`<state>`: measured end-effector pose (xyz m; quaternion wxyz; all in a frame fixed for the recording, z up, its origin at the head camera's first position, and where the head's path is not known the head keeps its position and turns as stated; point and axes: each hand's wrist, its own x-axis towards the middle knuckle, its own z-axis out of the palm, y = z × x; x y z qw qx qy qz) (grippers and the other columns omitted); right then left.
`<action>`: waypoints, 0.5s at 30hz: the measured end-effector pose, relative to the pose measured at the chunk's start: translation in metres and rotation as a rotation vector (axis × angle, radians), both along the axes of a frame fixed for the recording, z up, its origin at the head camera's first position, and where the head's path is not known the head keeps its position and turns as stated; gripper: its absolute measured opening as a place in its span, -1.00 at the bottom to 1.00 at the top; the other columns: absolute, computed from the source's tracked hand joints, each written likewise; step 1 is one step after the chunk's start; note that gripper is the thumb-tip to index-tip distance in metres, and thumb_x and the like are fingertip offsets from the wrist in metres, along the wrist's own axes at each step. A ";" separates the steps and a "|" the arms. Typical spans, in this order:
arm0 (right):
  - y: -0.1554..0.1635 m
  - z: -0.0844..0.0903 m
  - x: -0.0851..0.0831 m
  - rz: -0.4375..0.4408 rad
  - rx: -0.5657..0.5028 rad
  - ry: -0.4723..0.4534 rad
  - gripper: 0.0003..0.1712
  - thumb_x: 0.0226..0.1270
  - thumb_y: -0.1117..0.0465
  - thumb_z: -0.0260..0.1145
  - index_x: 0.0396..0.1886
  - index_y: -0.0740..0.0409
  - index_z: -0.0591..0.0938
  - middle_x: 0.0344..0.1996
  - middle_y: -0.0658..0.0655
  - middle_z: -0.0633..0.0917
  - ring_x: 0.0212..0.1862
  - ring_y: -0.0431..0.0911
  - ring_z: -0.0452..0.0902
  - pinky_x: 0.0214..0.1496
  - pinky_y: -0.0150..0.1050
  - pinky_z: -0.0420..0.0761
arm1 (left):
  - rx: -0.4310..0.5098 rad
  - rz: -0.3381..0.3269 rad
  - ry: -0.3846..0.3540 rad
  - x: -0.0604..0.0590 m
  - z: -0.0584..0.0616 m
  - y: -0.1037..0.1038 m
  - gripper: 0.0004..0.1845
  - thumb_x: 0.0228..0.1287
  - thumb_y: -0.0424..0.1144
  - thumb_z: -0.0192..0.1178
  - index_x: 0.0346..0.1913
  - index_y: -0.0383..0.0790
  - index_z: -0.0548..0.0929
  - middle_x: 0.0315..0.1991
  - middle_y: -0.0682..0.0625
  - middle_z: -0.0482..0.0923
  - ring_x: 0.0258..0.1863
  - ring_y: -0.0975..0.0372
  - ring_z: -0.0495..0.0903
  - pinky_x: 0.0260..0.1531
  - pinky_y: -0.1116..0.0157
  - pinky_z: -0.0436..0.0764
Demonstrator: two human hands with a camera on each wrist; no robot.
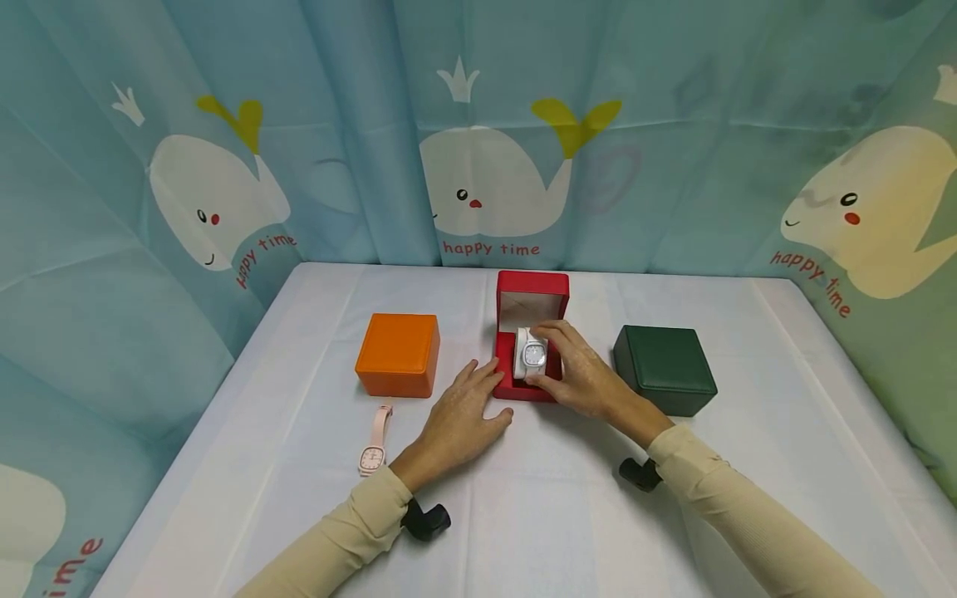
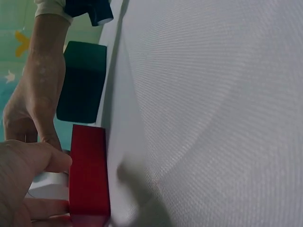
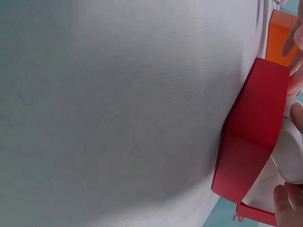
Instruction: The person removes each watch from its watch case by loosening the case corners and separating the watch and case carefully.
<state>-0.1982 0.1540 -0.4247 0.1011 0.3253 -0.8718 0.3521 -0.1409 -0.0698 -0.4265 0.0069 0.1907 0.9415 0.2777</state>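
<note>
A small red box (image 1: 532,336) stands open in the middle of the white tablecloth (image 1: 538,507), with its lid up. Inside it sits a white watch (image 1: 532,355) with a square face. The right hand (image 1: 579,374) pinches the watch with thumb and fingers. The left hand (image 1: 462,415) lies flat, fingers spread, and its tips touch the box's left side. An orange box (image 1: 399,354) stands shut to the left, and a dark green box (image 1: 665,368) stands shut to the right. Both look smooth with soft round corners. A pink watch (image 1: 375,440) lies flat near the orange box. The cloth in front is wide and bare.
</note>
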 end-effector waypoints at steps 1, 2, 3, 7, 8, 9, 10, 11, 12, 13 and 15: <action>0.000 0.000 0.000 0.003 -0.010 0.006 -0.20 0.14 0.23 0.62 0.34 0.26 0.43 0.29 0.17 0.44 0.30 0.04 0.39 0.32 0.08 0.45 | 0.002 0.003 -0.006 0.000 0.000 0.000 -0.37 0.37 -0.06 0.27 0.40 -0.32 0.49 0.51 -0.06 0.28 0.52 -0.05 0.12 0.40 -0.09 0.22; 0.001 0.001 0.001 0.006 -0.022 0.012 -0.20 0.14 0.23 0.62 0.33 0.26 0.44 0.28 0.17 0.45 0.30 0.04 0.40 0.32 0.07 0.46 | 0.006 0.003 -0.009 -0.001 0.000 -0.001 -0.37 0.38 -0.06 0.27 0.40 -0.32 0.49 0.51 -0.06 0.28 0.52 -0.05 0.12 0.41 -0.09 0.21; 0.001 0.001 0.001 0.011 -0.033 0.018 -0.20 0.13 0.24 0.62 0.33 0.27 0.44 0.28 0.17 0.45 0.29 0.04 0.40 0.31 0.06 0.46 | 0.009 0.001 -0.012 -0.001 0.000 -0.001 -0.37 0.38 -0.06 0.26 0.40 -0.32 0.49 0.51 -0.06 0.27 0.52 -0.05 0.12 0.41 -0.09 0.21; 0.003 0.003 0.002 0.029 -0.079 0.053 -0.20 0.10 0.28 0.63 0.31 0.30 0.45 0.27 0.18 0.47 0.29 0.03 0.41 0.33 0.00 0.45 | 0.015 0.000 -0.017 0.000 0.000 -0.001 -0.37 0.38 -0.06 0.25 0.41 -0.32 0.48 0.52 -0.06 0.25 0.53 -0.04 0.11 0.41 -0.10 0.21; 0.003 0.004 0.003 0.031 -0.089 0.059 -0.19 0.09 0.29 0.64 0.31 0.31 0.46 0.27 0.18 0.47 0.29 0.03 0.41 0.34 -0.03 0.44 | 0.017 0.000 -0.017 0.000 0.000 -0.001 -0.37 0.38 -0.06 0.25 0.41 -0.32 0.48 0.52 -0.06 0.25 0.53 -0.04 0.11 0.41 -0.09 0.21; 0.004 0.004 0.003 0.032 -0.097 0.066 -0.19 0.07 0.31 0.64 0.30 0.31 0.46 0.26 0.18 0.48 0.29 0.02 0.41 0.35 -0.06 0.43 | 0.019 0.000 -0.017 0.000 0.000 -0.001 -0.37 0.38 -0.06 0.25 0.41 -0.32 0.48 0.52 -0.06 0.25 0.53 -0.03 0.11 0.41 -0.09 0.21; 0.004 0.004 0.003 0.031 -0.103 0.073 -0.19 0.06 0.31 0.65 0.30 0.31 0.46 0.26 0.18 0.48 0.29 0.02 0.41 0.36 -0.09 0.42 | 0.022 0.001 -0.016 0.000 0.000 -0.001 -0.37 0.38 -0.06 0.25 0.41 -0.32 0.48 0.52 -0.06 0.24 0.53 -0.03 0.10 0.41 -0.09 0.21; 0.005 0.004 0.004 0.030 -0.108 0.077 -0.18 0.05 0.32 0.65 0.30 0.32 0.47 0.26 0.18 0.49 0.29 0.02 0.41 0.37 -0.12 0.41 | 0.025 0.001 -0.012 0.000 0.000 -0.001 -0.37 0.38 -0.06 0.26 0.40 -0.32 0.48 0.52 -0.07 0.25 0.53 -0.04 0.11 0.41 -0.10 0.21; 0.005 0.004 0.004 0.031 -0.114 0.080 -0.17 0.04 0.33 0.66 0.30 0.32 0.47 0.25 0.18 0.50 0.28 0.02 0.41 0.36 -0.13 0.41 | 0.028 0.000 -0.010 0.000 -0.001 -0.001 -0.37 0.38 -0.06 0.26 0.41 -0.32 0.48 0.52 -0.07 0.25 0.53 -0.04 0.10 0.41 -0.09 0.21; 0.006 0.004 0.005 0.032 -0.121 0.081 -0.18 0.03 0.34 0.66 0.30 0.32 0.47 0.24 0.19 0.50 0.28 0.02 0.42 0.35 -0.13 0.43 | 0.030 0.000 -0.009 0.000 -0.001 -0.001 -0.37 0.38 -0.07 0.26 0.41 -0.32 0.48 0.52 -0.07 0.24 0.53 -0.04 0.09 0.41 -0.09 0.21; 0.007 0.003 0.007 0.036 -0.137 0.080 -0.18 0.02 0.36 0.66 0.29 0.33 0.48 0.23 0.21 0.51 0.26 0.04 0.43 0.31 -0.08 0.47 | 0.036 0.001 -0.006 0.000 -0.001 -0.001 -0.36 0.38 -0.08 0.26 0.43 -0.31 0.46 0.53 -0.07 0.22 0.54 -0.03 0.07 0.40 -0.09 0.22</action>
